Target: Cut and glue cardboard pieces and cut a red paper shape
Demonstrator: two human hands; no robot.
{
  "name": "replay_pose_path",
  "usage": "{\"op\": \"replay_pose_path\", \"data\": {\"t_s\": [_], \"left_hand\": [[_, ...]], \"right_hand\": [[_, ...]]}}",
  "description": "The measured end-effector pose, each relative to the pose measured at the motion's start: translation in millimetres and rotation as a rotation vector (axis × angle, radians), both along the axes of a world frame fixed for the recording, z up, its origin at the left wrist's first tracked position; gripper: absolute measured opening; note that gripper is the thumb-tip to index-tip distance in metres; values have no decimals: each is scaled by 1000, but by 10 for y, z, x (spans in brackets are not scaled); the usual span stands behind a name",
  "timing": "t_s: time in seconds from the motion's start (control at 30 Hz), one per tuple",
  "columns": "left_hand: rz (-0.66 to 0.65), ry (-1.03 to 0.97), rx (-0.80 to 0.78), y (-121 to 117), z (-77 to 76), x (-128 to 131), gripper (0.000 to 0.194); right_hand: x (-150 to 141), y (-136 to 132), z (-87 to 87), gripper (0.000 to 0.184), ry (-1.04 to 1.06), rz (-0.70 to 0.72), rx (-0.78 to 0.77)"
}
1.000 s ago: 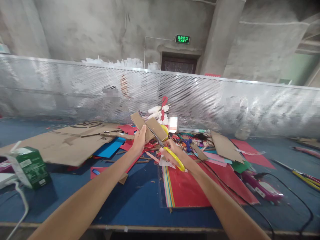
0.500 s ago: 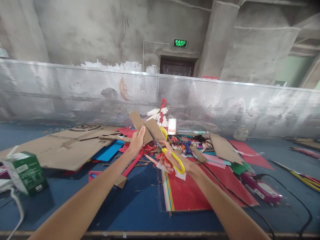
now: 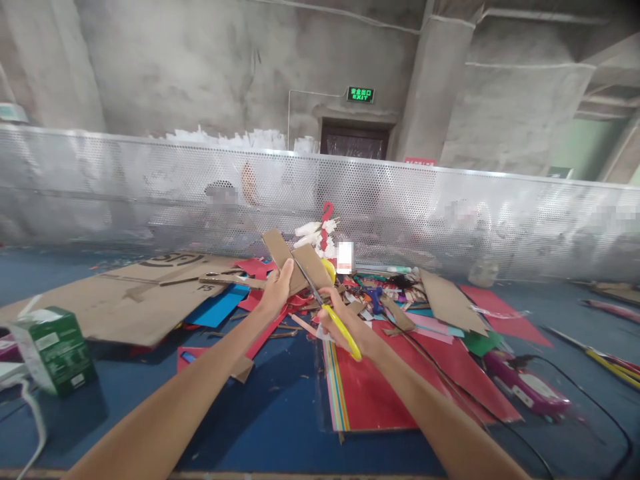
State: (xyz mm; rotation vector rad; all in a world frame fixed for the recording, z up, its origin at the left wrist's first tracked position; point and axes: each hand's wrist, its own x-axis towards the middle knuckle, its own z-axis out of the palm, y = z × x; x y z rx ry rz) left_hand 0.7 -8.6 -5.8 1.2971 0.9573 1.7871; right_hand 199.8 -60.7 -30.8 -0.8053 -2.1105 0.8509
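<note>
The right hand (image 3: 353,323) has squeezed its grip narrower around yellow-handled scissors (image 3: 342,327); the left hand (image 3: 275,289) pinches cardboard (image 3: 311,264) (flat, brown)

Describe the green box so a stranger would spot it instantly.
On the blue table, find the big flat cardboard sheet at the left. The green box stands by its near left edge, beside a white cable. White labels on dark green sides set it apart from the brown cardboard.
</note>
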Motion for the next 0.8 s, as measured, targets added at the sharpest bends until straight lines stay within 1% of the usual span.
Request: {"op": "replay_pose_path", "data": {"t_s": [0.13,0.27,0.37,0.47,0.57,0.63,0.7,0.8], "left_hand": [[-39,-47,7,25,-35,6,54],[-77,-104,23,72,-70,26,50],[-80,-114,34,85,-69,34,52],[-55,-77,26,73,-57,16,53],[-17,-9,-8,46,-44,-11,56],[-22,26,-10,26,-36,-16,57],[-32,53,9,8,-27,-10,57],[-22,75,26,-6,-22,4,55]], "right_hand": [[-35,-55,30,56,-55,-52,88],[-39,-97,82,51,-102,-104,117],[-22,-97,88,46,-100,-114,144],[0,-72,57,47,-75,-91,159],[13,-52,25,50,-43,-34,126],[14,-50,21,50,-29,-16,70],[8,-57,33,51,-21,-34,38],[-14,-81,68,51,-37,-96,47]]}}
